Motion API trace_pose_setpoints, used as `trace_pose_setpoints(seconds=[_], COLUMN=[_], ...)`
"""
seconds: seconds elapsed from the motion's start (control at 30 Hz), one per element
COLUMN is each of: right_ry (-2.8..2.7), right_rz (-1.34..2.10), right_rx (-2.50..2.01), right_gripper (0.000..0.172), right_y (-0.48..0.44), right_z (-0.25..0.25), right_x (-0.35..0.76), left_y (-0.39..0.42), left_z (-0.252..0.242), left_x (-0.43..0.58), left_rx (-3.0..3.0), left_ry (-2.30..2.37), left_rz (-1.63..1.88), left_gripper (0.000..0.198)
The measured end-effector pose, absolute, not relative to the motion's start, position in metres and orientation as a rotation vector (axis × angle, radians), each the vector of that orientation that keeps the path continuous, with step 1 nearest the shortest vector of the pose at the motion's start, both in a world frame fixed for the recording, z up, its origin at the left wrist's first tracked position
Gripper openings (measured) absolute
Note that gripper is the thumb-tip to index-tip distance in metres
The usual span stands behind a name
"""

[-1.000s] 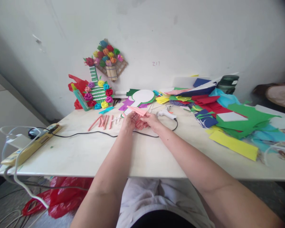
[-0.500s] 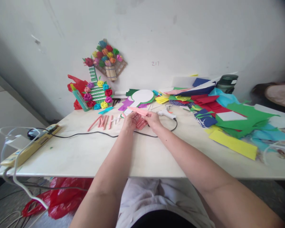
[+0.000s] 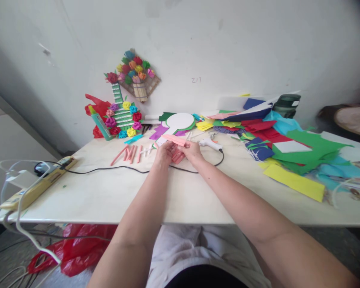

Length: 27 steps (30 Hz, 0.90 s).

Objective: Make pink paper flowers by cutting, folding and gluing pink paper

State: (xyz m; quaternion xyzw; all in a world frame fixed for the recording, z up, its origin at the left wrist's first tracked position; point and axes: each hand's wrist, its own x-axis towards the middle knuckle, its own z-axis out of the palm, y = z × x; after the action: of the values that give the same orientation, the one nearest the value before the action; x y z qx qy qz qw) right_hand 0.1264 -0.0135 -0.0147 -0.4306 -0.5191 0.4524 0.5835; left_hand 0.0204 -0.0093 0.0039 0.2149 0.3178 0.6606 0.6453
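My left hand (image 3: 165,154) and right hand (image 3: 191,151) are bare, as are both forearms (image 3: 142,196); a small round spot (image 3: 209,178) marks the right one. Below the worktop's (image 3: 108,200) near edge I wear loose, creased, pale greyish-white bottoms (image 3: 180,250) and a black top (image 3: 201,279).

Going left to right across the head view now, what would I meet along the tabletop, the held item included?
Power strip → green glue bottle → loose pink paper strips → held pink paper → white glue gun → yellow paper strip.
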Motion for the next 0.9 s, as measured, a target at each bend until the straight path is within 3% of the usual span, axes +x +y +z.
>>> trace_pose_setpoints(seconds=[0.6,0.9], right_ry=[-1.529,-1.571], right_rz=[0.447,0.328], right_rx=[-1.158,-1.2], right_gripper=[0.014,0.019], right_y=[-0.01,-0.017], right_z=[-0.021,-0.013], right_x=[0.134,0.136], left_y=[0.002,0.0], left_z=[-0.004,-0.005], left_x=[0.017,0.016], left_rx=[0.455,0.484], left_ry=[0.731,0.723], left_rz=[1.485,1.441], left_gripper=[0.016,0.013])
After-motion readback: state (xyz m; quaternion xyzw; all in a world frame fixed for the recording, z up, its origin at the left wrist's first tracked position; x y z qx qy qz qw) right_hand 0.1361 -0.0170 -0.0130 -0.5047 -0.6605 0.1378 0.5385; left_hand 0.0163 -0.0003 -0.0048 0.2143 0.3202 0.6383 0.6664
